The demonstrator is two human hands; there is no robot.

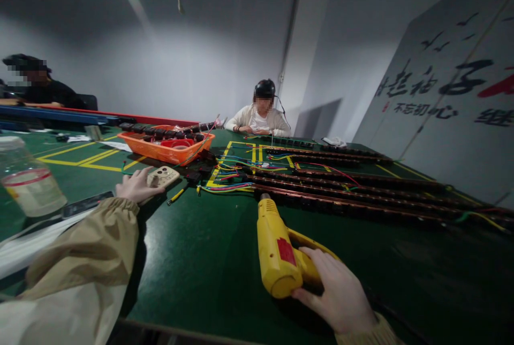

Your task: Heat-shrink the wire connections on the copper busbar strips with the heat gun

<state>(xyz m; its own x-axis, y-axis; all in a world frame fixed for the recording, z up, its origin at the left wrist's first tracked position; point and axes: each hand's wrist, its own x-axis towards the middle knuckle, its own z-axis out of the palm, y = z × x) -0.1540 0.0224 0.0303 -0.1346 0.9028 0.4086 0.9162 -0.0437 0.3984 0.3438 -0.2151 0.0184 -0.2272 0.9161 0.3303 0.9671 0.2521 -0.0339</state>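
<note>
My right hand [339,291] grips a yellow heat gun [277,243] at its handle, with the thumb against the rear of the body. The heat gun lies on the green table, its metal nozzle pointing away from me beside the nearest dark strip. On the left, my left hand [136,187] has its fingers around the near edge of a phone in a pale case [164,174], camera side up. Just right of the phone lie a short yellow-and-black piece [176,195] and coloured wires [228,188] that run to the strips. Part of the heat gun's handle is hidden by my right fingers.
Long dark strips with copper-coloured bars [345,195] cover the table's right side. An orange basket [160,149] holds black parts. At far left stand a clear jar [34,189] and a dark phone [88,204]. A person [261,114] sits opposite; another person [48,88] sits far left.
</note>
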